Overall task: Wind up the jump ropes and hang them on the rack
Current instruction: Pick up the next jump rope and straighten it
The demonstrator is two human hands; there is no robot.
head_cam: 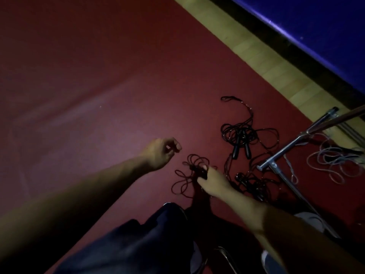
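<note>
Several black jump ropes lie tangled on the red floor mat [98,119]. My right hand [212,180] grips the black handles of one jump rope [183,178], whose loops spread on the mat to its left. My left hand [161,153] hovers above the mat with curled fingers, thumb near forefinger; whether it pinches a strand is unclear. A second black rope [242,135] with two handles lies farther off, and a third dark bundle [248,182] lies right of my right hand. The metal rack [284,153] stands at the right, with a pale rope [331,161] hanging by it.
A wooden floor strip [256,56] borders the mat at the upper right, with a blue padded wall [325,26] beyond it. My dark trouser leg [148,234] is at the bottom centre. The rack's leg [296,192] slants down the mat at the right.
</note>
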